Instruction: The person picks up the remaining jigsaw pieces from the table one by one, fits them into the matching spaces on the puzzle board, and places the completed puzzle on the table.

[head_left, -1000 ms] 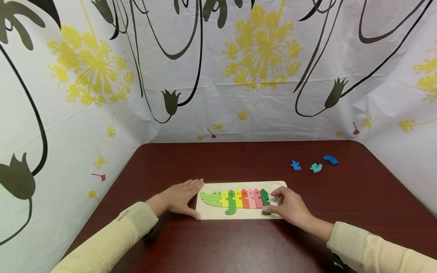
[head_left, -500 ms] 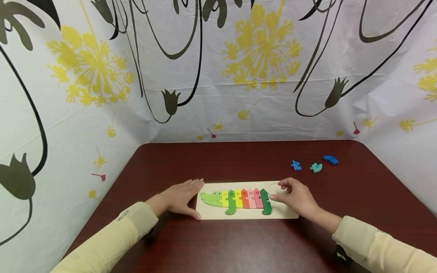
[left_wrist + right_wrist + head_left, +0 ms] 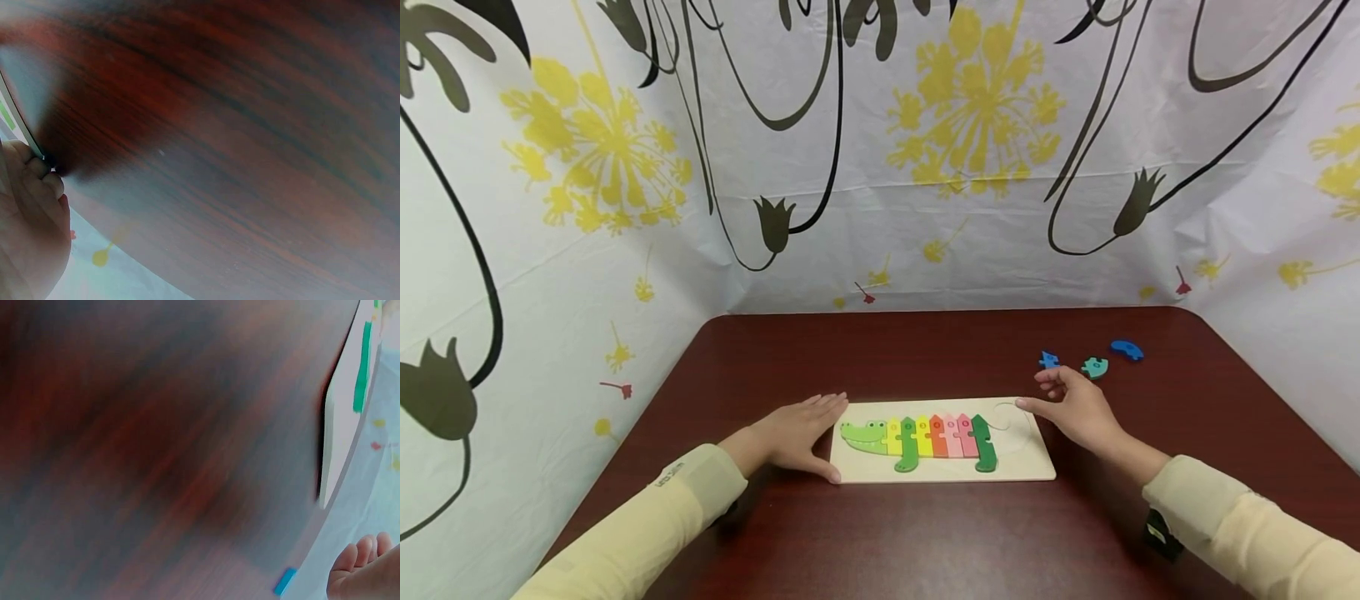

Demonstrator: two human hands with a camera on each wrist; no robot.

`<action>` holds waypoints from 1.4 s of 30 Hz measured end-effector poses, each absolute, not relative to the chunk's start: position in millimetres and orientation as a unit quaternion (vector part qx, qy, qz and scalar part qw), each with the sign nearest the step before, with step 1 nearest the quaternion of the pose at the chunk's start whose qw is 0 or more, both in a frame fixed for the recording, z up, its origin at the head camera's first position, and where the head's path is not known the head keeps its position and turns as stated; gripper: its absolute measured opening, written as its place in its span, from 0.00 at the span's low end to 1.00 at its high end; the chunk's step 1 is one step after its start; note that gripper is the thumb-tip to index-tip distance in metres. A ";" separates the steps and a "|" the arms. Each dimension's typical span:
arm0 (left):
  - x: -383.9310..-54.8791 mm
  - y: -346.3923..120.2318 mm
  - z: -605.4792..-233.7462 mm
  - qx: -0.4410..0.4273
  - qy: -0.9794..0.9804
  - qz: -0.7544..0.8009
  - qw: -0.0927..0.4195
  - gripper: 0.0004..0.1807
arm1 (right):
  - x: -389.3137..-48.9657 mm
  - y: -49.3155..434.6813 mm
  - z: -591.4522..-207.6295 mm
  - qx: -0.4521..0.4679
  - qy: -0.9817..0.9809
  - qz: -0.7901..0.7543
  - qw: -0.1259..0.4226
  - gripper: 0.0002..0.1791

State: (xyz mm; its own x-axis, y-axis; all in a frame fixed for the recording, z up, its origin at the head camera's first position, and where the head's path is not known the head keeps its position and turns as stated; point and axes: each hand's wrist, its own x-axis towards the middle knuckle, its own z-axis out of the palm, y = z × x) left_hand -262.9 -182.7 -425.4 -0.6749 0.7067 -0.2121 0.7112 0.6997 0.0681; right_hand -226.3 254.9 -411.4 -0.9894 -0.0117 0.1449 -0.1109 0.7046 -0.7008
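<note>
On puzzle bd (image 3: 943, 470) edge, L hand (image 3: 800, 434) fingers spread; R hand (image 3: 1081, 411) fingers half-bent, empty.

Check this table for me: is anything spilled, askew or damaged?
Nothing spilled, askew or damaged stands out. The fitted pieces line up on the board; two blue pieces and a teal piece lie loose beyond its far right corner.

Clear head view, hazy wrist views

The head view is bright and crisp, with even light on the cloth (image 3: 865, 167) behind the table (image 3: 880, 533). A soft sheen whitens the table's near part; blurry shadows darken it beside the left sleeve (image 3: 632, 525). In both wrist views the table's grain is smeared under milky haze. The right wrist view washes out the cloth beyond the table; a dark shadow edges the board (image 3: 340, 425) on it.
</note>
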 end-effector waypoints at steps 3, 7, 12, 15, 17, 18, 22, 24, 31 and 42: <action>-263.1 -182.6 -425.1 0.388 0.915 -0.012 0.110 0.67 | -231.0 263.2 -410.6 0.039 -0.922 0.379 0.072 0.38; -263.1 -182.3 -424.1 0.389 0.915 -0.013 0.111 0.67 | -237.3 273.6 -409.0 0.037 -0.922 0.378 0.075 0.40; -262.8 -181.9 -423.6 0.387 0.915 -0.011 0.113 0.67 | -245.5 284.4 -409.8 0.028 -0.922 0.378 0.077 0.41; -263.1 -181.9 -423.8 0.387 0.915 -0.012 0.112 0.67 | -250.8 290.5 -411.7 0.029 -0.922 0.377 0.085 0.41; -263.3 -182.0 -423.7 0.387 0.915 -0.011 0.112 0.67 | -254.2 294.0 -412.9 0.032 -0.922 0.376 0.091 0.41; -263.1 -182.1 -423.8 0.386 0.916 -0.010 0.113 0.67 | -255.7 295.3 -413.4 0.033 -0.921 0.376 0.093 0.41; -262.2 -182.9 -426.2 0.381 0.917 -0.006 0.116 0.67 | -262.3 301.1 -415.3 0.037 -0.922 0.376 0.088 0.41; -262.1 -183.5 -428.7 0.379 0.918 -0.007 0.115 0.67 | -266.2 304.7 -416.3 0.036 -0.923 0.374 0.085 0.42; -262.3 -185.0 -431.6 0.382 0.917 -0.003 0.114 0.67 | -280.7 316.8 -419.5 0.042 -0.927 0.366 0.070 0.44; -263.2 -183.7 -429.7 0.385 0.916 -0.007 0.108 0.67 | -299.6 324.8 -423.3 0.062 -0.934 0.349 0.045 0.44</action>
